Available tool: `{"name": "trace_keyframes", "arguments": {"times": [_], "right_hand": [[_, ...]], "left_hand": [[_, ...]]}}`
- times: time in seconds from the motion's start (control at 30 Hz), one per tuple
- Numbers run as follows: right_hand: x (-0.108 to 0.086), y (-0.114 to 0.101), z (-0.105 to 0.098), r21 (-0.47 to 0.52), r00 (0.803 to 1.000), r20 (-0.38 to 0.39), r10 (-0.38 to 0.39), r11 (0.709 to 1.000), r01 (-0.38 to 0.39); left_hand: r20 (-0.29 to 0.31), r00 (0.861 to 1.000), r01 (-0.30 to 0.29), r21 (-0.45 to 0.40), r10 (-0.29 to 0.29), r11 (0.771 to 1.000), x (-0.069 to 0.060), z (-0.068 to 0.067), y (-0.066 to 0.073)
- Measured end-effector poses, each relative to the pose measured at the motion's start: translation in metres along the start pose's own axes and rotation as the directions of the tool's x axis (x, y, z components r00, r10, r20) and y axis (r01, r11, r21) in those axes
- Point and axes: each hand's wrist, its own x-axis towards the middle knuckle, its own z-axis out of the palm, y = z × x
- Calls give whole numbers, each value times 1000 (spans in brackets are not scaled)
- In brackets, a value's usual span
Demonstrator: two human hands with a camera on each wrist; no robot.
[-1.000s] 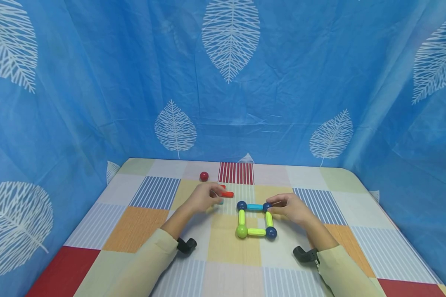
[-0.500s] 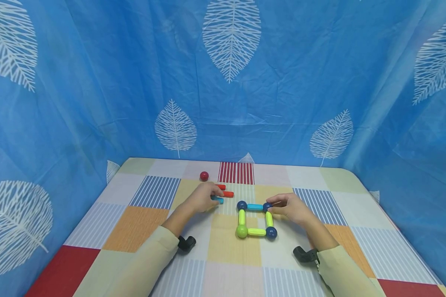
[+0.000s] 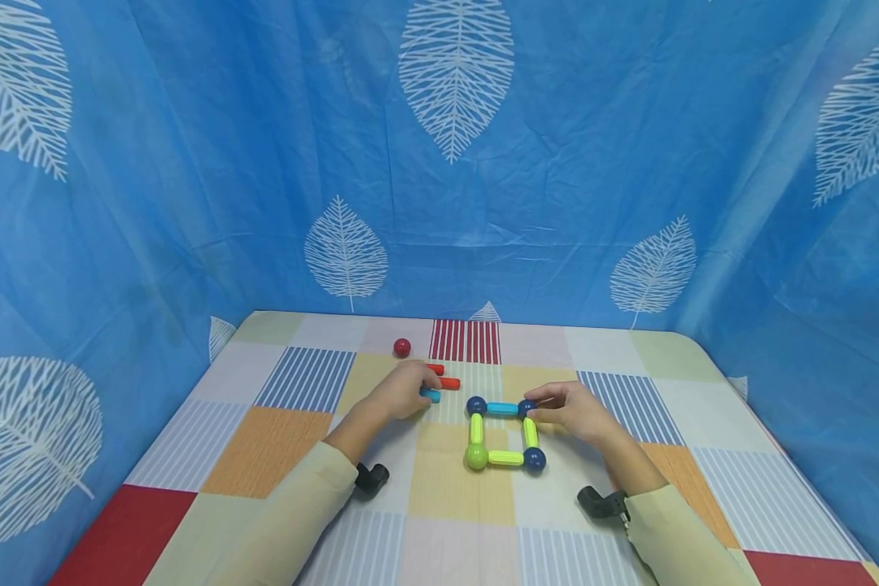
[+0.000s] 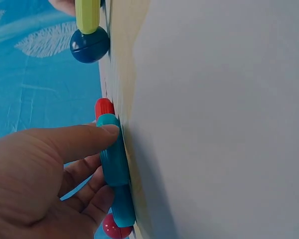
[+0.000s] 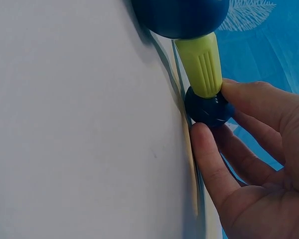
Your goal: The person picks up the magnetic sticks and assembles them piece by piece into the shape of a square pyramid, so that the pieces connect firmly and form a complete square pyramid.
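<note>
My left hand (image 3: 401,389) is at the left of the group of loose rods. In the left wrist view its thumb lies on a blue rod (image 4: 113,152), with the fingers curled behind it; another blue piece (image 4: 123,206) lines up beyond its near end. Two red rods (image 3: 450,383) lie just past that hand, partly covered by it. My right hand (image 3: 575,409) pinches a dark blue ball (image 5: 208,107) between thumb and fingers. That ball is the far right corner of a square of rods and balls, with yellow-green rods (image 3: 506,458), a blue rod (image 3: 502,408) and a green ball (image 3: 477,456).
A red ball (image 3: 402,348) sits beyond the left hand, towards the back of the table. A patchwork cloth (image 3: 461,496) covers the tabletop. Blue curtains (image 3: 542,163) with white leaf prints hang behind and at both sides.
My left hand has shifted slightly at the rods, and more of the blue rod shows past its fingertips. My right hand and the square have stayed in place.
</note>
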Motion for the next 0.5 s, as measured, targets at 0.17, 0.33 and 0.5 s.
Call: {"name": "trace_keyframes", "arguments": {"times": [0.17,0.33,0.5], "right_hand": [[0,0,0,-5,1000,-3,-7,1000,7],[1,3,0,-5,1000,-4,5,1000,-5],[2,5,0,-11,1000,-5,5,1000,-5]], "left_hand": [[14,1000,5,20,-6,1000,-1,-1,4],[19,1000,17,25,-17,1000,-3,-1,7],[24,1000,6,18,-6,1000,-4,-1,6]]}}
